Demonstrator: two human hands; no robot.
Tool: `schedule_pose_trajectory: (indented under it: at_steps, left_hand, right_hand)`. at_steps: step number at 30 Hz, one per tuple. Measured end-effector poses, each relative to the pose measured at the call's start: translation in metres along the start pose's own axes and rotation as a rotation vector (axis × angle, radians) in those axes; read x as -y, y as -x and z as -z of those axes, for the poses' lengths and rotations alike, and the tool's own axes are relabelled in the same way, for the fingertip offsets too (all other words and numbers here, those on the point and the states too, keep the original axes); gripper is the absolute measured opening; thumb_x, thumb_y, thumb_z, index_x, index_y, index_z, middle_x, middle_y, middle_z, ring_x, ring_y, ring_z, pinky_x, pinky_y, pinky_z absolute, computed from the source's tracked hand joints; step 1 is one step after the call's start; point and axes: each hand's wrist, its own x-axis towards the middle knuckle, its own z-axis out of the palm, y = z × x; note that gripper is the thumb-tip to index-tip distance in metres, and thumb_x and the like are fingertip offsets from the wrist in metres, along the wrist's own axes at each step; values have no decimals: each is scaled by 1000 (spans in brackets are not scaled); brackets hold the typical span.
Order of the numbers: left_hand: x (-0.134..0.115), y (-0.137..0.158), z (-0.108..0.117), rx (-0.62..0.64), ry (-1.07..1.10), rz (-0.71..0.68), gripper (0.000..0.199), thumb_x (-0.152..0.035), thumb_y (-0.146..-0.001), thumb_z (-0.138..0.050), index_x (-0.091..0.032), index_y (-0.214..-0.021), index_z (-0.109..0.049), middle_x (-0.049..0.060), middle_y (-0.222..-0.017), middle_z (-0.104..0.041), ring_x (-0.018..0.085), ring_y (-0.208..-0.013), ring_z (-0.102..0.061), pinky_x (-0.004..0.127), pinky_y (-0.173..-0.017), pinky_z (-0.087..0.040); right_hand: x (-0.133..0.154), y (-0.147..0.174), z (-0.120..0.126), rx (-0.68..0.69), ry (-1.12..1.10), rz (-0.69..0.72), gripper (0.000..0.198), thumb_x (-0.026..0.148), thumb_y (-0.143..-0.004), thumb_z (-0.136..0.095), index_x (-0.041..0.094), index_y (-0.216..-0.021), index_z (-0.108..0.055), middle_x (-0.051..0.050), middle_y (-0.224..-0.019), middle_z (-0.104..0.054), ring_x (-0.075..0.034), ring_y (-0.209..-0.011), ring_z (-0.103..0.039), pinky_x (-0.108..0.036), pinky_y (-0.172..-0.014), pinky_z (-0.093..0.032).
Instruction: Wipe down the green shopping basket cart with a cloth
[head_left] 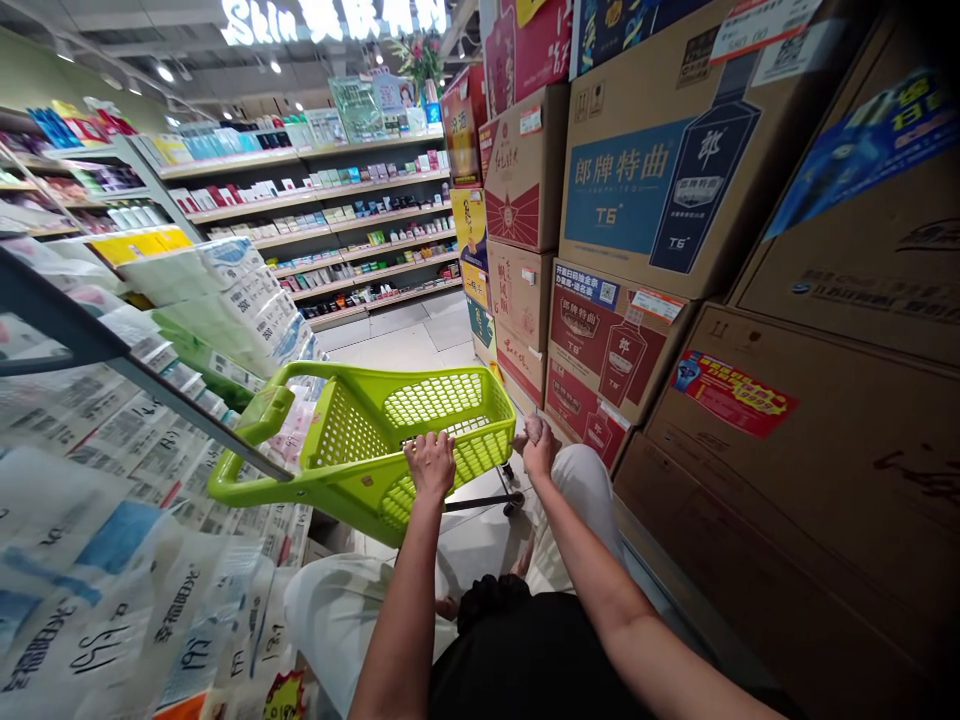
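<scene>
A lime-green shopping cart [341, 480] stands sideways before me. Its slotted basket shows nothing inside, as far as I can see. My left hand [431, 465] is closed over the near rim of the basket, fingers hooked over the edge. To the right, just off the end of the basket, my right hand [541, 455] is closed, with its fingers bunched. A small dull pinkish-brown shape [533, 428] shows at those fingers; I cannot make out what it is.
Stacked cardboard cartons [622, 190] rise close on the right. Wrapped paper packs [150, 590] with handwritten prices are piled on the left. A dark bar [150, 380] crosses the left side. Shelves of small boxes [330, 205] stand beyond the tiled floor [397, 335].
</scene>
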Motion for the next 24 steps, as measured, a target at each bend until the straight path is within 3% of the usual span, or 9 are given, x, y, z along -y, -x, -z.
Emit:
schedule_pose_trajectory:
  at_steps: [7, 10, 14, 19, 24]
  left_hand:
    - [-3, 0, -1, -23, -33, -5, 42, -40, -103, -28, -24, -103, -67, 10, -103, -69, 28, -103, -54, 47, -98, -29]
    - [-5, 0, 0, 0, -33, -4, 42, -41, -103, -29, -24, -104, -67, 10, -104, -68, 28, -104, -54, 47, -98, -29]
    - [-10, -1, 0, 10, -25, 5, 42, -40, -103, -29, -24, -104, -67, 10, -104, -68, 28, -104, -53, 46, -98, -30]
    - [-16, -1, -2, -11, -15, 11, 42, -39, -103, -29, -23, -104, -68, 11, -103, -68, 28, -103, -53, 46, -98, -30]
    - [-18, 0, -2, -17, -11, 11, 41, -39, -103, -30, -23, -104, -68, 11, -102, -68, 28, -102, -53, 46, -97, -30]
  right_hand:
    - [24, 34, -26, 51, 33, 44, 57, 11, -78, -49, 17, -134, -56, -12, -114, -59, -24, -106, -60, -36, -97, -48]
    - [28, 36, -27, 39, -22, 81, 50, 11, -77, -48, 21, -124, -60, -8, -110, -57, -22, -101, -59, -33, -96, -47]
    - [26, 30, -29, -28, -38, 36, 49, 10, -74, -49, 19, -120, -63, -9, -109, -55, -23, -100, -58, -34, -95, -47]
    - [13, 40, -38, -6, -18, 135, 56, 10, -77, -49, 16, -132, -57, -12, -113, -53, -25, -110, -56, -38, -103, -44]
    - [11, 36, -38, -99, -71, -55, 52, 13, -79, -45, 16, -130, -58, -14, -114, -58, -25, -110, -58, -37, -102, -44]
